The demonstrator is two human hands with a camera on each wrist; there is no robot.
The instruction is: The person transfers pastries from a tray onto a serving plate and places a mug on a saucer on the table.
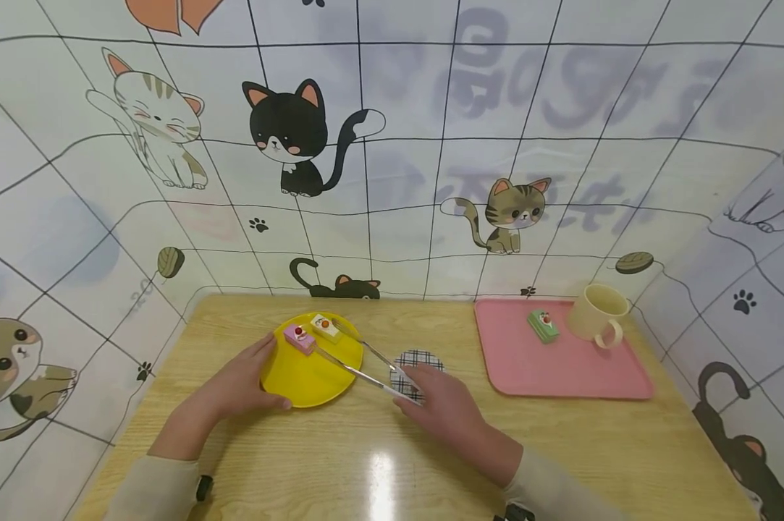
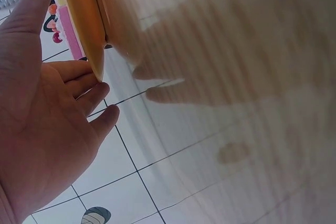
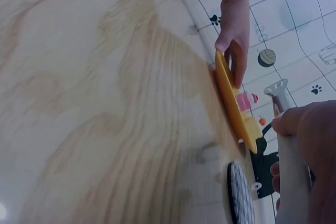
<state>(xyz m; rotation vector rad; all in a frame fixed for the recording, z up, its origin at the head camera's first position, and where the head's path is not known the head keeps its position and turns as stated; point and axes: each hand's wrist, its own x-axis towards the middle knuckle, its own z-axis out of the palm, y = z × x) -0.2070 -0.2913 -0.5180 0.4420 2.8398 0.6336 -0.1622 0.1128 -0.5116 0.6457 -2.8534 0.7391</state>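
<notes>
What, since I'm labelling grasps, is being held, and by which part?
The right hand grips the tongs by the handle end, away from the tips; the left hand touches the yellow plate at its rim.

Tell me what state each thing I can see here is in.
Tongs: arms parted.
Right hand: gripping the tongs.
Pink cake: topping up.
Pale yellow cake: topping up.
Yellow plate: holding both cakes.
Left hand: touching plate rim.
Coaster: partly hidden by right hand.
Green cake: topping up.
Mug: upright, contents hidden.
Pink tray: carrying green cake, mug.
</notes>
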